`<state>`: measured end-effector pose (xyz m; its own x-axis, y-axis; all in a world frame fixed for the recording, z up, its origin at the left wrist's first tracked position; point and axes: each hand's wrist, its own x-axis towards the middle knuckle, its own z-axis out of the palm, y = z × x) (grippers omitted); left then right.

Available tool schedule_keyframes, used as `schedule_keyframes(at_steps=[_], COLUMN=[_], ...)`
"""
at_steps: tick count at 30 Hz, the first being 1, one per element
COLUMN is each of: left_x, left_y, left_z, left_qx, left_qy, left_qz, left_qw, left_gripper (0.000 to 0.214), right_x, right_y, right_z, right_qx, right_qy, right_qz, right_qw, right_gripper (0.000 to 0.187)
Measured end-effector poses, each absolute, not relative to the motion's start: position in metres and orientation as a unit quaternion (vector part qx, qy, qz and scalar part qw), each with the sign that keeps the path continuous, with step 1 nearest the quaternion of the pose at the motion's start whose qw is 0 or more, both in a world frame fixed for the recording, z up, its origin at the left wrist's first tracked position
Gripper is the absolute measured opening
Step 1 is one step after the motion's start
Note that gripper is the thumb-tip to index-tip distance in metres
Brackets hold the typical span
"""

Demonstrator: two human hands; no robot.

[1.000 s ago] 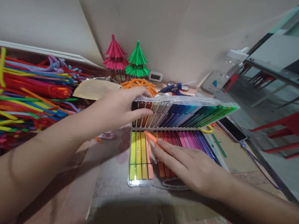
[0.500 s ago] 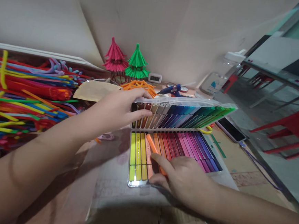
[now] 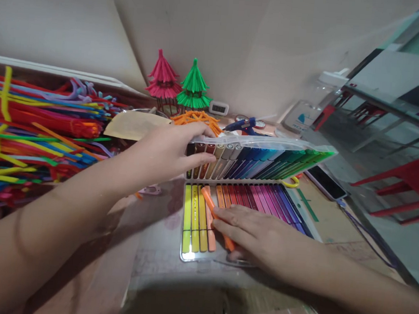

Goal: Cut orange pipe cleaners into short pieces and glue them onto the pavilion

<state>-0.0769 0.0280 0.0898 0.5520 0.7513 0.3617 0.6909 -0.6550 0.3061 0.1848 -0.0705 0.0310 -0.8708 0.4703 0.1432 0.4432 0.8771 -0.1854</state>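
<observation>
A clear plastic marker case (image 3: 188, 258) lies open on the table, with rows of coloured markers in both halves. My left hand (image 3: 181, 150) grips the left end of its raised upper half, fingers over the top edge and thumb across the brown markers. My right hand (image 3: 261, 231) lies over the lower row, its fingers stretched out on an orange marker (image 3: 209, 199). That marker sits slanted, its upper end over the peach marker (image 3: 210, 234). My right thumb is partly hidden below the fingers, and several pink and red markers are covered by the hand.
Piles of colourful pipe cleaners (image 3: 52, 120) fill the left side. Behind the case stand a pink tree (image 3: 164, 76), a green tree (image 3: 193, 83), a small digital clock (image 3: 218, 108) and a blue glue gun (image 3: 243, 125). A bottle (image 3: 303, 113) and a phone (image 3: 325, 181) are at right.
My right hand has gone from pinching the orange marker to lying flatter over it, fingers extended and shifted slightly right. The marker still slants. My left hand keeps its hold on the case.
</observation>
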Motion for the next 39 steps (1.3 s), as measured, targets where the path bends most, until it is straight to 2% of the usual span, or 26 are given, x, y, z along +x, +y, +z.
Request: schedule_keyframes(at_steps=[4, 9, 15, 17, 19, 24, 27, 31, 35, 39], left_x=[-0.077, -0.077, -0.077, -0.077, -0.077, -0.077, -0.078, -0.078, -0.077, -0.078], left_y=[0.029, 0.029, 0.029, 0.029, 0.028, 0.028, 0.029, 0.029, 0.029, 0.030], left_z=[0.089, 0.089, 0.089, 0.089, 0.089, 0.090, 0.090, 0.090, 0.090, 0.090], left_qx=[0.880, 0.881, 0.878, 0.878, 0.877, 0.880, 0.881, 0.881, 0.882, 0.882], left_qy=[0.404, 0.402, 0.406, 0.405, 0.407, 0.407, 0.402, 0.402, 0.403, 0.406], left_qz=[0.243, 0.242, 0.246, 0.245, 0.245, 0.235, 0.235, 0.239, 0.233, 0.230], left_qw=[0.057, 0.059, 0.064, 0.068, 0.071, 0.073, 0.079, 0.074, 0.075, 0.061], left_gripper=[0.043, 0.042, 0.042, 0.041, 0.041, 0.041, 0.043, 0.043, 0.042, 0.044], right_x=[0.174, 0.166, 0.162, 0.159, 0.156, 0.150, 0.149, 0.153, 0.161, 0.166], right_y=[-0.073, -0.083, -0.081, -0.085, -0.094, -0.120, -0.123, -0.107, -0.091, -0.083], right_z=[0.020, 0.018, 0.025, 0.028, 0.030, 0.023, 0.022, 0.032, 0.034, 0.028], right_qx=[-0.231, -0.209, -0.266, -0.280, -0.276, -0.286, -0.272, -0.236, -0.285, -0.371], right_qy=[-0.963, -0.966, -0.954, -0.952, -0.956, -0.933, -0.943, -0.967, -0.953, -0.924], right_qz=[0.013, -0.068, 0.046, 0.048, 0.002, -0.162, -0.142, -0.051, -0.007, 0.010], right_qw=[0.139, 0.135, 0.133, 0.114, 0.105, 0.145, 0.131, 0.083, 0.100, 0.093], right_gripper=[0.038, 0.034, 0.033, 0.031, 0.032, 0.035, 0.034, 0.033, 0.039, 0.070])
